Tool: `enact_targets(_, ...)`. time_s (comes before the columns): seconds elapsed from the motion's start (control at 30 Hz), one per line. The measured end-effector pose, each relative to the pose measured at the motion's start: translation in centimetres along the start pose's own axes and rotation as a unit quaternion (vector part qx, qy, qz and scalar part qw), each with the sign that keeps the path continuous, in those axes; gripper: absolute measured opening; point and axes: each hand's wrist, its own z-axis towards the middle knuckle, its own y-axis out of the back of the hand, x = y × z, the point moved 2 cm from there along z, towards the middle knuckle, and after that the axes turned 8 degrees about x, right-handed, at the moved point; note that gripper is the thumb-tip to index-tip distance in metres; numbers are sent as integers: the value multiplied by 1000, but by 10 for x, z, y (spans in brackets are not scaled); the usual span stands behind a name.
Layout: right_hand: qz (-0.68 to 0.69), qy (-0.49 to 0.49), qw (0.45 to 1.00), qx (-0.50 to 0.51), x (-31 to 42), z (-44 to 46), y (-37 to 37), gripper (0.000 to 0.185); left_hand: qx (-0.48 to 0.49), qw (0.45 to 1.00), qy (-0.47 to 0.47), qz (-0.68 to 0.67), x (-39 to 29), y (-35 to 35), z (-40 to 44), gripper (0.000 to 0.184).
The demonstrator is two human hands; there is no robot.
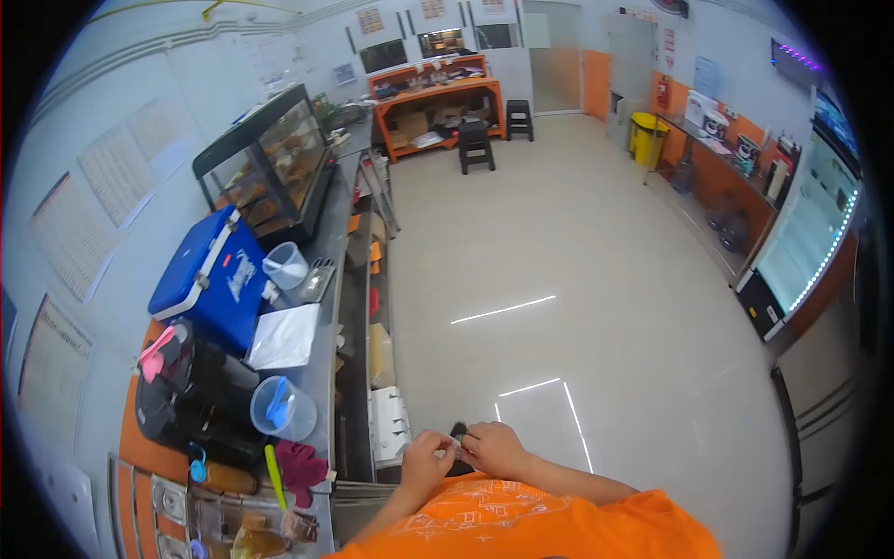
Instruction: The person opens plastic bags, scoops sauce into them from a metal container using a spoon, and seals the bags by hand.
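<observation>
My left hand (426, 462) and my right hand (496, 449) meet in front of my orange shirt (521, 517). The fingers of both are bent and pinched together. Something small and pale shows between the fingertips, too small to name. Below the hands, a dark shoe is partly visible. To the left stands the steel counter (321, 373), with a clear plastic tub (300, 421) holding a blue scoop. A maroon cloth (300, 473) and a lime-green strip-like tool (276, 475) lie near the counter's edge.
Along the left counter are a blue cooler box (209, 275), a white packet (284, 337) and a glass food display (270, 168). An orange shelf unit (438, 107) and black stools (476, 147) stand at the back. A lit fridge (808, 228) is on the right.
</observation>
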Motion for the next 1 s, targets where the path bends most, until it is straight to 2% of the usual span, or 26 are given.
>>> enact_targets(0.03,-5,-8,1000,-1,-6,-2,5,20,5,1000,-6,-6,0,-6,11,11)
enact_targets(0.1,63,-120,989,-57,-20,-1,14,23,-39,997,-59,-4,0,-12,35,10)
enact_targets(0.13,58,-124,989,-60,-28,1,13,23,-37,997,-65,-7,1,-16,46,10)
enact_targets(0.2,147,-245,957,-48,-49,6,6,25,-53,996,-78,-3,8,-22,61,11)
enact_targets(0.3,190,-278,939,-76,-74,18,8,21,-27,997,-68,-33,18,-38,93,13)
enact_targets(0.33,183,-281,939,-77,-83,23,9,21,-27,996,-72,-40,19,-42,106,13)
enact_targets(0.4,157,-254,940,-165,-105,33,20,19,37,995,-36,-88,18,-51,136,14)
enact_targets(0.57,165,-279,926,-194,-159,83,48,17,57,986,-14,-154,32,-68,225,21)
enact_targets(0.67,168,-278,921,-214,-195,118,56,15,16,989,-37,-145,39,-64,276,20)
enact_targets(0.73,169,-267,916,-248,-215,142,61,14,-55,989,-85,-107,40,-57,304,22)
enact_targets(0.87,166,-244,930,-217,-254,180,66,14,-49,983,-19,-178,59,-58,359,22)
enact_targets(0.93,169,-234,934,-213,-274,195,66,15,-44,960,20,-277,72,-66,383,23)
enact_targets(0.97,174,-231,934,-208,-283,201,65,15,-47,960,26,-274,73,-68,392,23)
enact_targets(1.0,190,-244,924,-224,-292,206,66,16,-64,969,-12,-239,72,-67,402,24)
